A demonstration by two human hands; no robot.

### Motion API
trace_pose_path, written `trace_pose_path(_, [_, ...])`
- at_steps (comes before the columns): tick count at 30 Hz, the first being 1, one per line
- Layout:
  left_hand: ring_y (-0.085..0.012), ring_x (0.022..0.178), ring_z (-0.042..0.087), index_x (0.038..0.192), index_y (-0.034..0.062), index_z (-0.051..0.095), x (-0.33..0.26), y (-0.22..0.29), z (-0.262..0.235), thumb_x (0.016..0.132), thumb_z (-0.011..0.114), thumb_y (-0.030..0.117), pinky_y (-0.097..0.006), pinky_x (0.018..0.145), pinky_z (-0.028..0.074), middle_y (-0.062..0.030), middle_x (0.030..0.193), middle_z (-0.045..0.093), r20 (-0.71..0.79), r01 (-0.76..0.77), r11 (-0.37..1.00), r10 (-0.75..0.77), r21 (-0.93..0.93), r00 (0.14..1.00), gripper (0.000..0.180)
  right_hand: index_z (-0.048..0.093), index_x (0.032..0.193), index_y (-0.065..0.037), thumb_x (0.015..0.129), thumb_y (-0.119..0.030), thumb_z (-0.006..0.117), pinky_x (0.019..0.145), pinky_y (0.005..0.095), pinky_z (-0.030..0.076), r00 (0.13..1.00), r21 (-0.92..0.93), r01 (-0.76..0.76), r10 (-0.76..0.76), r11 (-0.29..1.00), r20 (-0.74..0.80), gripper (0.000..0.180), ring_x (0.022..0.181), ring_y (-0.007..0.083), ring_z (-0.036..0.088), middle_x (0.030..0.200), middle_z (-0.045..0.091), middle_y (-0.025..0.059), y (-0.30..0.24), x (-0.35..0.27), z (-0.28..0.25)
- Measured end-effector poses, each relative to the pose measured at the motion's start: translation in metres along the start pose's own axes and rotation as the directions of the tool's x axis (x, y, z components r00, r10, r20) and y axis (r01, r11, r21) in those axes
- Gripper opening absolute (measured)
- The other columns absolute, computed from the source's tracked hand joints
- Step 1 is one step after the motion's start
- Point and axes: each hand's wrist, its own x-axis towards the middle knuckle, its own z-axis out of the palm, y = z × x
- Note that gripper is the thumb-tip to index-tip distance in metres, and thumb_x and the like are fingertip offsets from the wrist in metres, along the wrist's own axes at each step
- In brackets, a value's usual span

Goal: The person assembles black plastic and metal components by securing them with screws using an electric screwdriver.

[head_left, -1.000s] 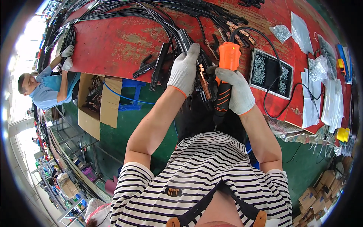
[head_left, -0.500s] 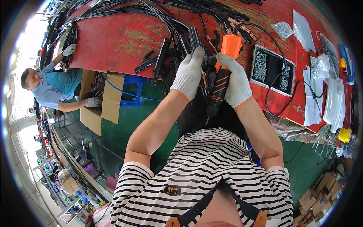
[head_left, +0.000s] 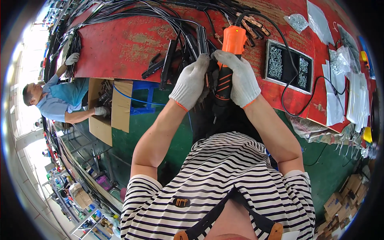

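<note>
In a white knit glove, my left hand (head_left: 189, 83) is closed around a long black handle-like part (head_left: 202, 39) at the edge of the red table. Copper-coloured metal shows beside its fingers; the rest of the part is hidden by the glove. My right hand (head_left: 242, 80), also gloved, grips an orange-and-black electric screwdriver (head_left: 233, 39). The tool's bit points down toward my body, and a black cord leaves its orange end. Both hands are side by side, thumbs almost touching.
Black cables (head_left: 132, 11) and more black handles (head_left: 170, 64) lie on the red table (head_left: 116, 52). Right of the screwdriver sits a tray (head_left: 289, 86) of screws, with plastic bags (head_left: 320, 24) beyond. At left, a co-worker (head_left: 56, 100) reaches into a cardboard box (head_left: 121, 106) near a blue stool (head_left: 142, 98).
Both my hands have shifted slightly left. The screwdriver has moved left with my right hand and come closer to the black part, its bit now a little higher.
</note>
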Motion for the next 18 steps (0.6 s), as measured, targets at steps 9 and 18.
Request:
trace_pose_path(9, [-0.0071, 0.051, 0.050, 0.097, 0.0093, 0.071, 0.013, -0.017, 0.017, 0.106, 0.055, 0.057, -0.025, 0.044, 0.037, 0.0057, 0.068, 0.058, -0.188, -0.073, 0.980, 0.037, -0.185, 0.982, 0.051, 0.065, 0.110, -0.005, 0.093, -0.017, 0.078, 0.059, 0.0314, 0.056, 0.999, 0.105, 0.015, -0.011, 0.994, -0.042, 0.025, 0.064, 0.0139, 0.066, 0.085, 0.067, 0.0023, 0.008, -0.005, 0.002])
trace_pose_path(18, [-0.0061, 0.055, 0.049, 0.100, 0.0078, 0.068, 0.006, -0.011, 0.016, 0.105, 0.058, 0.055, -0.025, 0.046, 0.037, 0.0040, 0.075, 0.055, -0.176, -0.051, 0.995, 0.035, -0.082, 0.984, 0.048, 0.067, 0.111, -0.004, 0.095, -0.016, 0.077, 0.068, 0.0295, 0.056, 0.998, 0.066, 0.030, -0.026, 0.997, -0.049, 0.022, 0.076, 0.0114, 0.068, 0.093, 0.070, 0.0024, 0.019, -0.011, 0.001])
